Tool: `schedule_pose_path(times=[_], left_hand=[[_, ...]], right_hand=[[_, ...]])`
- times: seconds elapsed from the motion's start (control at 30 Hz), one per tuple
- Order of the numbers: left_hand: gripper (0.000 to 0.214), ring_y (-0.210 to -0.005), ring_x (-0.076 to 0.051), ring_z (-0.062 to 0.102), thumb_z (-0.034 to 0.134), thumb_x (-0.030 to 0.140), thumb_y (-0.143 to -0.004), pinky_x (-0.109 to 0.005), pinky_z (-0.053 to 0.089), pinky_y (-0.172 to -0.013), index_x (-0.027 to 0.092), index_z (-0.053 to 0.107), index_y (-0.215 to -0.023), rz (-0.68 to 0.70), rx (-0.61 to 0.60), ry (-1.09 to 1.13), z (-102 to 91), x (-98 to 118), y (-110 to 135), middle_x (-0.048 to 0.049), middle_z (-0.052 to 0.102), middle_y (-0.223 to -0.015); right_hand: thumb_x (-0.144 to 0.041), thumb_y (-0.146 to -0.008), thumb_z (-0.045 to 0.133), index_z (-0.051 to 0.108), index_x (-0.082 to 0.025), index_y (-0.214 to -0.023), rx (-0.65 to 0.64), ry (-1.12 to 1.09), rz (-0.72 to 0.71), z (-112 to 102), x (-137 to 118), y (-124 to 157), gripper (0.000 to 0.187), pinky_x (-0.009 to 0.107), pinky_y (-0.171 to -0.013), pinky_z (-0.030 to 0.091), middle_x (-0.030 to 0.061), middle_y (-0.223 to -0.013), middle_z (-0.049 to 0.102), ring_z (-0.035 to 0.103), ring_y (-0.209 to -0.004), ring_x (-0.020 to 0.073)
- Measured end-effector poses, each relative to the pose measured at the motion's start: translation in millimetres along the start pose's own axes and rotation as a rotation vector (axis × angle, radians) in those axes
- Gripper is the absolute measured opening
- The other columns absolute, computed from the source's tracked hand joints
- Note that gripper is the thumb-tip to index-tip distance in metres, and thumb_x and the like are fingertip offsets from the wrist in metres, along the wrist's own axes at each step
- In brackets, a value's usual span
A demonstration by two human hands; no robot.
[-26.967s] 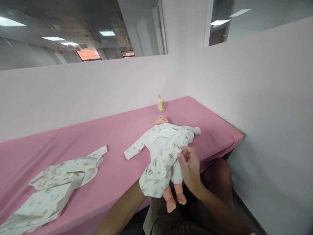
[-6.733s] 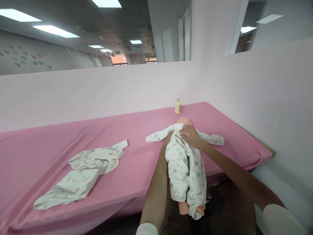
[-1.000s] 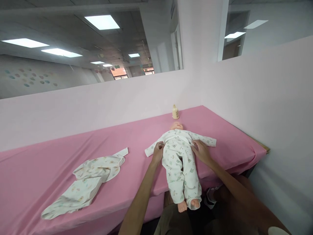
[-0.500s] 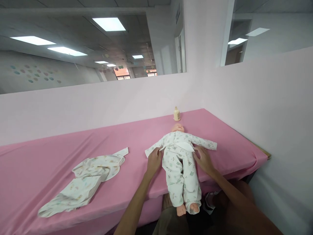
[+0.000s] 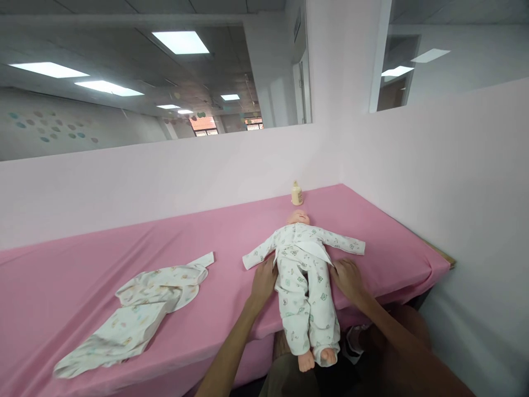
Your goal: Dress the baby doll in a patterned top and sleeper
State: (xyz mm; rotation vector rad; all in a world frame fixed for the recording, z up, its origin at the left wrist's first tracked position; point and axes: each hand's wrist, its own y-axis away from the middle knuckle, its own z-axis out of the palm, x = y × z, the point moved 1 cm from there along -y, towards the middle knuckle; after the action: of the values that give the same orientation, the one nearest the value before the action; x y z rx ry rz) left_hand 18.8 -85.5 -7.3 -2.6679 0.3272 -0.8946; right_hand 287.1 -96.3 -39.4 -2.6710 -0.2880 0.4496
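A baby doll [image 5: 300, 216] lies on its back, feet toward me over the table's front edge. It wears a white patterned shirt [image 5: 289, 235] with the sleeves spread to both sides, and matching pants [image 5: 295, 298]. My left hand [image 5: 264, 277] is closed at the doll's hip, pinching the left side of the shirt's hem. On the other side, my right hand [image 5: 349, 279] is closed on the hem's right corner, which is stretched toward it. The shirt's plain white lower edge overlaps the pants' waist. Some fingertips are hidden by cloth.
To the left, a second patterned baby outfit [image 5: 136, 314] lies loosely spread on the pink tablecloth [image 5: 198, 231]. A cream-coloured bottle [image 5: 297, 194] stands behind the doll's head, near the wall [image 5: 173, 187]. My legs are under the front edge.
Both hands have moved slightly down toward me, and the shirt's right hem corner has been drawn lower and outward. The view has shifted a little.
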Motion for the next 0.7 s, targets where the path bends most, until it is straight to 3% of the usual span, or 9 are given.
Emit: schedule_pose_path(times=[0.17, 0.33, 0.43, 0.53, 0.6, 0.7], left_hand=[[0.038, -0.099, -0.029, 0.06, 0.036, 0.018, -0.088, -0.041, 0.047, -0.08, 0.015, 0.057, -0.12, 0.065, 0.018, -0.083, -6.4, 5.1, 11.6, -0.0148, 0.066, -0.112], [0.034, -0.096, -0.024, 0.06, 0.04, 0.017, -0.085, -0.038, 0.048, -0.082, 0.019, 0.062, -0.111, -0.019, 0.13, 0.052, -18.6, 17.6, -2.4, -0.0088, 0.067, -0.104], [0.03, -0.092, -0.022, 0.06, 0.042, 0.015, -0.082, -0.036, 0.048, -0.081, 0.019, 0.064, -0.103, 0.054, 0.153, 0.081, -19.8, 29.4, -5.9, -0.0064, 0.066, -0.095], [0.028, -0.09, -0.021, 0.059, 0.042, 0.015, -0.084, -0.036, 0.048, -0.081, 0.018, 0.063, -0.103, 0.174, 0.189, 0.088, -15.2, 37.8, -1.0, -0.0063, 0.065, -0.092], [0.027, -0.09, -0.021, 0.058, 0.041, 0.016, -0.088, -0.036, 0.048, -0.082, 0.018, 0.063, -0.104, 0.274, 0.173, 0.083, -11.6, 40.4, 6.2, -0.0066, 0.064, -0.091], [0.029, -0.091, -0.021, 0.058, 0.04, 0.018, -0.091, -0.038, 0.047, -0.085, 0.02, 0.064, -0.108, 0.325, 0.078, 0.12, -9.3, 40.0, 18.4, -0.007, 0.066, -0.094]], right_hand=[[-0.01, -0.089, 0.042, 0.064, -0.016, -0.081, -0.07, 0.021, -0.2, -4.6, -5.2, 10.7, 0.024, 0.038, -0.082, 0.04, 0.0106, -0.087, 0.067, 0.058, -0.088, 0.0264], [-0.024, -0.094, 0.04, 0.062, -0.016, -0.103, 0.042, -0.402, -0.046, -19.8, -9.1, -3.3, 0.025, 0.038, -0.086, 0.046, 0.0099, -0.1, 0.066, 0.059, -0.095, 0.0238], [-0.032, -0.09, 0.049, 0.059, -0.018, -0.112, 0.085, -0.582, -0.001, -30.0, -19.5, -21.3, 0.028, 0.041, -0.09, 0.046, 0.0094, -0.108, 0.066, 0.059, -0.102, 0.0252], [-0.026, -0.086, 0.054, 0.063, -0.017, -0.101, 0.062, -0.623, -0.006, -34.6, -34.9, -34.2, 0.02, 0.042, -0.088, 0.047, 0.0093, -0.104, 0.068, 0.06, -0.098, 0.0258], [-0.02, -0.088, 0.049, 0.064, -0.017, -0.097, 0.075, -0.634, -0.088, -35.6, -45.5, -34.0, 0.017, 0.039, -0.085, 0.047, 0.0074, -0.098, 0.069, 0.06, -0.094, 0.0231], [-0.013, -0.091, 0.042, 0.064, -0.019, -0.092, 0.103, -0.516, -0.343, -36.9, -59.9, -22.2, 0.022, 0.036, -0.082, 0.044, 0.0039, -0.084, 0.065, 0.056, -0.086, 0.0201]])
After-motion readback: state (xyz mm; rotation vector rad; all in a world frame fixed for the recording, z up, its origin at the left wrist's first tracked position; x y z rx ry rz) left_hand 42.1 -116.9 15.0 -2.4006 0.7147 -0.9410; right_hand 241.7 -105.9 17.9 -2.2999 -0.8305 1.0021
